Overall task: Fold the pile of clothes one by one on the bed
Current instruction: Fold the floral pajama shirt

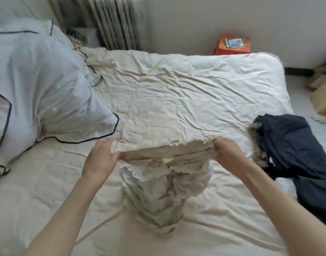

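Early days imo: both hands, left (101,156) & right (226,154), grip the beige top (164,174) mid-bed (177,100), not folded yet. Dark jacket (295,154) right of the top is untouched, no folded stack visible.

Two forearms are showing, coming up from the bottom edge of the view, one on each side. Both are bare along all of their visible length: no sleeve or cuff is appearing on either. The left hand (100,157) and the right hand (229,154) are wearing no gloves. The wrists are carrying no watch or band, and no ring is showing on the visible fingers.
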